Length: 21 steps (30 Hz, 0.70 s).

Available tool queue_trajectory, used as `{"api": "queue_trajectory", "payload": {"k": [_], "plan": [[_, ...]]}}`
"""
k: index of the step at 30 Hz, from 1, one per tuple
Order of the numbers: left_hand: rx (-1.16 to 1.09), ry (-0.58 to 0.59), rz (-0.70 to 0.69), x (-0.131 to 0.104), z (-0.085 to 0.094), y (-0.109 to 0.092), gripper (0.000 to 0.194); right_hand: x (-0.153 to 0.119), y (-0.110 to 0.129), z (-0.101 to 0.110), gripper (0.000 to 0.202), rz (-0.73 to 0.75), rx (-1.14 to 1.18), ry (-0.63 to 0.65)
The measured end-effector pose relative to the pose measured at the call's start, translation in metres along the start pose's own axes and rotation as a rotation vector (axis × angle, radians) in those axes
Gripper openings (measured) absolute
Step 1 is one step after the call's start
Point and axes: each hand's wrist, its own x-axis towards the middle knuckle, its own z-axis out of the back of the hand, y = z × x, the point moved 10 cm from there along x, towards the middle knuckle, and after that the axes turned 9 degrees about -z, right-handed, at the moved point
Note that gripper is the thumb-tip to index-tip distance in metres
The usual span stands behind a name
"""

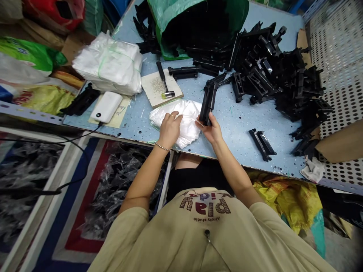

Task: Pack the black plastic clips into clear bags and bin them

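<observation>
My right hand [213, 130] is closed around the lower end of a black plastic part [209, 100], which points away from me above the blue table. On the pile of thin white plastic bags [188, 117] rests my left hand [170, 130], its fingers bent over the top; whether they pinch a bag is too small to tell. Behind the pile, a hammer [163, 81] with a black handle lies on a pale board [150, 88]. A separate black part [262, 144] lies on the table to the right.
A heap of black parts [261, 75] covers the right back of the blue table [235, 132]. An open green sack [167, 15] stands behind. Tied white bags [110, 66] and a white power bank [106, 107] are at left.
</observation>
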Motion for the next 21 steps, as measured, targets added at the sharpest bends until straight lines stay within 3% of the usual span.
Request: {"api": "queue_trajectory", "payload": {"k": [3,6,8,10,12,15,18,19,21], "plan": [[-0.071,-0.014,-0.023,0.004,-0.001,0.002,0.062,-0.042,-0.012,0.005,0.031,-0.21,-0.046,0.122],[-0.169,-0.024,-0.07,0.005,0.0,-0.006,0.073,-0.083,-0.046,0.012,0.044,-0.556,-0.042,0.247],[-0.193,-0.007,-0.153,0.002,0.004,-0.025,0.08,-0.097,-0.067,0.013,0.052,-0.742,0.0,0.301],[-0.206,0.022,-0.286,-0.008,0.008,-0.053,0.084,-0.094,-0.077,0.01,0.056,-0.809,0.033,0.336],[-0.245,0.066,-0.414,-0.022,0.009,-0.084,0.087,-0.079,-0.076,0.005,0.054,-0.742,0.01,0.324],[-0.346,0.145,-0.497,-0.043,0.001,-0.114,0.088,-0.056,-0.058,0.009,0.042,-0.429,-0.197,0.169],[-0.413,0.188,-0.486,-0.054,-0.015,-0.123,0.084,-0.063,-0.03,0.012,0.037,-0.047,-0.568,-0.01],[-0.421,0.181,-0.48,-0.055,-0.017,-0.124,0.081,-0.072,-0.025,0.009,0.043,0.046,-0.68,-0.022],[-0.419,0.123,-0.445,-0.056,-0.01,-0.123,0.067,-0.092,-0.024,-0.002,0.066,0.127,-0.827,0.069]]}}
